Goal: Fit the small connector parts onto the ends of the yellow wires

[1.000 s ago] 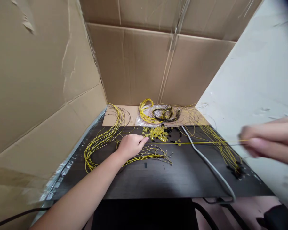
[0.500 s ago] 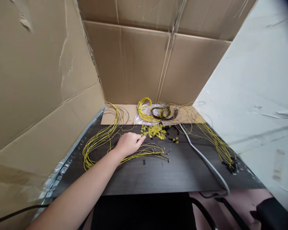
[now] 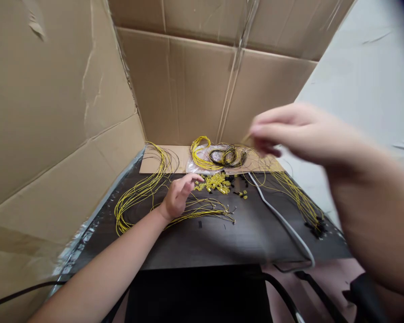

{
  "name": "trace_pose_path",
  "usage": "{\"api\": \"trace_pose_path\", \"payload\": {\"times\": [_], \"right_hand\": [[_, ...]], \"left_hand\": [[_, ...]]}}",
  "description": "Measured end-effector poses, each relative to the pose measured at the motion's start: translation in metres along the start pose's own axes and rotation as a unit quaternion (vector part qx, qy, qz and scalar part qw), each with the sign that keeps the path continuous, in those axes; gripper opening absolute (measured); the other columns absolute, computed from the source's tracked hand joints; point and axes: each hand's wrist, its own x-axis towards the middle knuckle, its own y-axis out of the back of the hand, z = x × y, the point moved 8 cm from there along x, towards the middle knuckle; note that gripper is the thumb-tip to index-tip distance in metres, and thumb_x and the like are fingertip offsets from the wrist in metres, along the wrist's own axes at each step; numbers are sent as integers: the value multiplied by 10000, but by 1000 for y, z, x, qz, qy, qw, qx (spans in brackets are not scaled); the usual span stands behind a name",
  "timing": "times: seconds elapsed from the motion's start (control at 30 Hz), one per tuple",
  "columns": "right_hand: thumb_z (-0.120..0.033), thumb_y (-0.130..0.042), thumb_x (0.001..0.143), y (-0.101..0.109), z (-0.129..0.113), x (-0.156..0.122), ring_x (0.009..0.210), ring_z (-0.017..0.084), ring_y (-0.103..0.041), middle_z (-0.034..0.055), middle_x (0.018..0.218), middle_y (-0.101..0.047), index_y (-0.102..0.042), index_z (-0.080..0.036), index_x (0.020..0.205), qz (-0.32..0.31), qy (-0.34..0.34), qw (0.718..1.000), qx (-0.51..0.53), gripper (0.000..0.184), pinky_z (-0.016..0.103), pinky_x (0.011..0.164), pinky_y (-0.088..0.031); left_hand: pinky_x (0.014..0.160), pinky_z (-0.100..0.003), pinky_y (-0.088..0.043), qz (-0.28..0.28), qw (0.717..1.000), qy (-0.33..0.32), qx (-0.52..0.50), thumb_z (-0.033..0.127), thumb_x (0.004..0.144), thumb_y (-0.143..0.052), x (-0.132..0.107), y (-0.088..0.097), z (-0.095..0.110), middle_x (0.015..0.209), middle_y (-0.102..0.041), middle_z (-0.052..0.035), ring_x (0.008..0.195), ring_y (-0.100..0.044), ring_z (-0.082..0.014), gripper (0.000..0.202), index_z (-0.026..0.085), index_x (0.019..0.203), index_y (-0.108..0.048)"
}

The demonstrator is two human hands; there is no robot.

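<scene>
My left hand (image 3: pixel 177 195) rests on the dark table (image 3: pixel 222 244) over a bundle of thin yellow wires (image 3: pixel 207 211). Its index finger stretches toward a small pile of yellow connectors (image 3: pixel 216 183), and I see nothing in it. My right hand (image 3: pixel 289 134) is raised in front of the camera and blurred by motion. Its fingertips are pinched together, and I cannot make out what they hold. A coil of yellow and black wires (image 3: pixel 222 157) lies at the back of the table.
Cardboard sheets (image 3: pixel 54 112) wall in the left and back, and a white wall (image 3: pixel 357 76) stands on the right. More yellow wires (image 3: pixel 138 197) loop at the left. Another bundle (image 3: pixel 299 199) ends in black connectors (image 3: pixel 318 229). A grey cable (image 3: pixel 283 224) runs off the front edge.
One second ago my right hand pulled a yellow wire taut to the right, then left the view. Now it is back, raised high at centre right. My left index finger has stretched out.
</scene>
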Motion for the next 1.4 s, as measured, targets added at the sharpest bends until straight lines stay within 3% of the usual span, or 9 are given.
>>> {"api": "trace_pose_path", "payload": {"times": [0.2,0.3,0.4,0.47,0.63,0.8,0.9,1.07,1.4], "right_hand": [[-193,-487,849,-107,-31,57,507,54,-423,-32,521,-530,-540,-139,585,-108,113,988,-21,274,232,531,-299],[-254,-466,893,-137,-29,66,508,82,-508,-19,525,-567,-526,-157,639,-132,105,984,51,279,230,552,-355],[-459,-489,946,-150,-14,63,589,110,-575,-23,598,-595,-547,-181,841,-60,62,978,191,302,235,614,-434],[-548,-502,939,-165,2,54,712,120,-610,-9,744,-636,-518,-196,1030,3,21,948,319,365,247,700,-485],[-514,-677,851,-241,9,14,850,125,-633,57,1097,-629,-404,-227,1309,-77,-87,841,528,606,254,742,-522],[-538,-647,865,-274,-10,-29,477,64,-440,-60,636,-526,-565,-179,1083,-226,-131,737,624,428,197,489,-381],[-567,-511,943,-259,-4,-54,456,56,-171,-104,551,-261,-592,-171,917,-237,-132,749,605,405,186,435,-211],[-526,-440,990,-178,21,-91,710,117,-494,-8,755,-558,-633,-195,885,-163,-70,952,250,398,241,645,-382],[-588,-474,930,-22,107,-153,725,183,-618,64,813,-688,-665,-309,857,1,-153,988,4,346,308,632,-466]], "left_hand": [[514,-279,-232,75,974,33,-212,793,873,-316,-3,2,-4,571,-333,42,522,-288,-122,741,165,1076,-654],[493,-258,-225,107,962,93,-232,654,905,-494,0,1,-18,525,-350,46,487,-293,-95,520,163,812,-638],[454,-245,-225,138,949,112,-259,654,945,-402,2,7,-25,532,-372,39,454,-292,-84,553,180,680,-508],[431,-236,-229,160,936,116,-290,671,959,-318,3,15,-25,511,-329,48,424,-269,-81,579,193,655,-437],[390,-206,-206,256,875,125,-392,668,940,-400,3,45,-26,475,-256,67,385,-234,-64,570,194,625,-381],[359,-197,-182,312,867,121,-369,667,921,-456,7,65,-37,453,-231,85,357,-181,-55,559,201,629,-359],[340,-194,-164,338,865,138,-345,655,915,-485,7,76,-52,452,-233,94,345,-172,-52,543,205,638,-356],[324,-177,-124,345,848,232,-329,646,929,-464,3,88,-80,441,-221,110,325,-143,-43,542,207,641,-328],[330,-187,-119,404,830,316,-217,538,1012,-299,-11,119,-101,469,-230,113,307,-131,-43,465,216,678,-311]]}}
